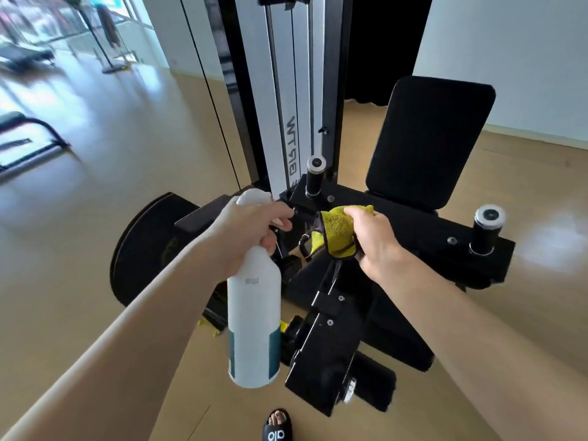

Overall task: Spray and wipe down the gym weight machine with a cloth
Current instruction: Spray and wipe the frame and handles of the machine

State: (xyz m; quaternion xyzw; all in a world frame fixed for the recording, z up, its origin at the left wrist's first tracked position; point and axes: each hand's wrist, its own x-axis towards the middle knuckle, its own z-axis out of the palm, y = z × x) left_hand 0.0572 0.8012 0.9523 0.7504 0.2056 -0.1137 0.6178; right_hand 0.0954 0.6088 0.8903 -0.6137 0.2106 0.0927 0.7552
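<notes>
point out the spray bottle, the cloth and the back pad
spray bottle (254, 316): head view, on the white body below the left hand
cloth (337, 232): head view, on the yellow fold beside the right hand
back pad (428, 141): head view, middle of the black cushion

A pale tan, smooth wooden floor (105, 173) fills the room and shines with daylight at the left. White plain walls (521, 52) rise at the right behind a dark open doorway (378, 46). Large glass windows (41, 17) glow at the upper left, blurred. A black metal floor stand (108, 43) sits near them. A low black exercise frame (28, 138) lies at the left edge.
</notes>
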